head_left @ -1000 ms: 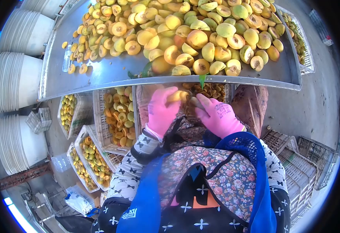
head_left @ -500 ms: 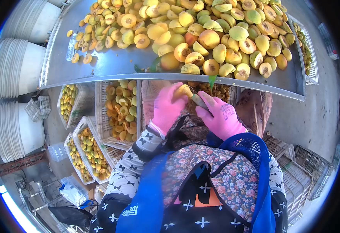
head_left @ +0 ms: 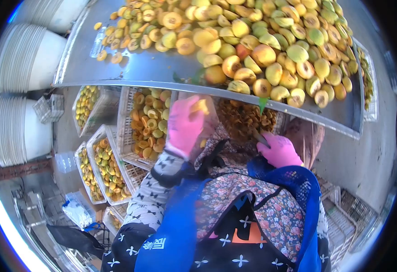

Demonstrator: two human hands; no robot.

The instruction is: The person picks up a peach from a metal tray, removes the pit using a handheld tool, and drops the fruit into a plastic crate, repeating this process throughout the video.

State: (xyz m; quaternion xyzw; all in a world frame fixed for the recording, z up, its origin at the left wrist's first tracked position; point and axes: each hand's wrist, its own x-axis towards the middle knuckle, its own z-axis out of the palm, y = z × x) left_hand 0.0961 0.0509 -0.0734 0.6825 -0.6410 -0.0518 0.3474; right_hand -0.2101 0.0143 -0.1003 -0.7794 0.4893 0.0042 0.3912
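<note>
My left hand [head_left: 186,124], in a pink glove, is closed on a yellow peach half [head_left: 200,107], between the crate of fruit halves [head_left: 148,124] and my lap. My right hand [head_left: 279,149], also pink-gloved, is wrapped round the handle of a small tool [head_left: 260,138]. The tool points toward a crate of brown pits and scraps [head_left: 246,120] under the table edge. Above both hands, a metal table [head_left: 148,72] bears a large heap of halved peaches [head_left: 253,50].
Crates of yellow fruit [head_left: 110,165] stand at the left, with stacked white tubs [head_left: 19,131] beyond. A plastic bottle [head_left: 98,41] lies on the table's left part. Stacked crates [head_left: 343,213] stand at the lower right.
My hands have moved apart. The left has gone leftward with the peach half, while the right has moved right and down with the tool. The view has shifted slightly.
</note>
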